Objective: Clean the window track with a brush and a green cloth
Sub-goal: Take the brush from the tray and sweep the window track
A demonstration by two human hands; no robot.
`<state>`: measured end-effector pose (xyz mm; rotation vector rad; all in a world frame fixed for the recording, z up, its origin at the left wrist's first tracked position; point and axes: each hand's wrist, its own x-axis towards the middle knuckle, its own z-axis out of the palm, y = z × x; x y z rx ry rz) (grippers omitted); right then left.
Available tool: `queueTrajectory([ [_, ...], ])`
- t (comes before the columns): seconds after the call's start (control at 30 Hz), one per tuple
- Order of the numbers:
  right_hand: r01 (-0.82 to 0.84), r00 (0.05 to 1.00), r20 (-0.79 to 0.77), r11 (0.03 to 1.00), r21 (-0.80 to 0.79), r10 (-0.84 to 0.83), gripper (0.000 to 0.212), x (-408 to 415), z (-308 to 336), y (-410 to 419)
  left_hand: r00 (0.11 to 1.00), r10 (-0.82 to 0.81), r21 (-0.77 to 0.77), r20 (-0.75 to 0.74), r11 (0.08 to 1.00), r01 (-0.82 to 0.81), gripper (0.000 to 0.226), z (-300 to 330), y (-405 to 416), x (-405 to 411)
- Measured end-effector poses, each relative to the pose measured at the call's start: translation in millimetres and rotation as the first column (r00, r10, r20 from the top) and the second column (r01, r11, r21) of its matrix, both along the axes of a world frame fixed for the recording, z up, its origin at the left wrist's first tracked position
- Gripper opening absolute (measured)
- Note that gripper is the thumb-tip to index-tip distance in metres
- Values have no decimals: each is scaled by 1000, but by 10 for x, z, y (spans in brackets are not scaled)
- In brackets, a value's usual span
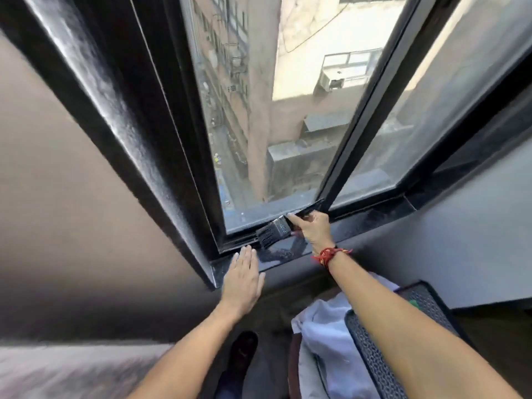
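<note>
A: So, where's the brush (273, 231)?

B: In the right hand (312, 230). Its fingers are clenched round the handle, index finger laid along the metal ferrule. Bristles point down-left into the window track (240, 240), close to the track's left end.

A: Left hand (244, 279)?

B: Flat on the dark sill (359, 226), palm down, fingers released and straight, holding nothing. Fingertips sit just beside the bristles, not touching them as far as I can tell.

A: What's crowding the work area?

B: Black window frame (115, 125) upright boxes in the track's left corner. A vertical sash bar (359, 122) comes down right behind the right hand. Glass pane (259, 110) sits directly behind the track; buildings and an alley visible far below through it.

A: Green cloth?

B: Can't confirm. A small green patch (413, 303) shows beside the right forearm on a dark perforated mat (426, 300), too little of it to identify. A white cloth (322, 335) is bunched below the sill, under that forearm.

A: Anything else?

B: Red thread band (328, 254) on the right wrist. Dark shoe (243, 355) on the floor between the arms.
</note>
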<state>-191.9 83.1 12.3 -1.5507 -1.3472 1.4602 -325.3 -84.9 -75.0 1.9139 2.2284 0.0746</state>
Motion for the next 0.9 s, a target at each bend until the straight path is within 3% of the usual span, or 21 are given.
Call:
queueTrajectory([
  [0.1,-60,993,-105,996,-69,52,22,-347,-43,-96,998,69,-20,-4,997,-69,67,-14,-92,-40],
  [0.23,-104,992,-72,992,-67,99,28,-606,-157,-233,979,203,-55,18,978,-202,73,-61,-239,-28],
  [0.3,-90,995,41,996,-5,90,26,-614,-201,-237,967,251,-77,48,966,-247,76,-107,-283,-25],
  [0.4,-125,938,340,980,156,66,38,-499,-208,-124,964,261,-96,53,962,-255,77,-125,-273,-12],
  [0.5,-135,903,430,950,282,1,50,-329,-134,28,958,282,-115,54,955,-275,78,-98,-229,10],
  [0.6,-176,846,532,921,347,-39,22,-120,-37,239,955,295,-118,40,950,-289,78,-78,-203,27],
  [0.77,-435,699,714,818,376,43,16,180,85,442,955,297,-125,22,948,-292,77,-66,-183,38],
  [0.9,-640,592,795,677,364,132,8,171,113,425,960,280,-134,6,952,-276,75,-78,-183,32],
])
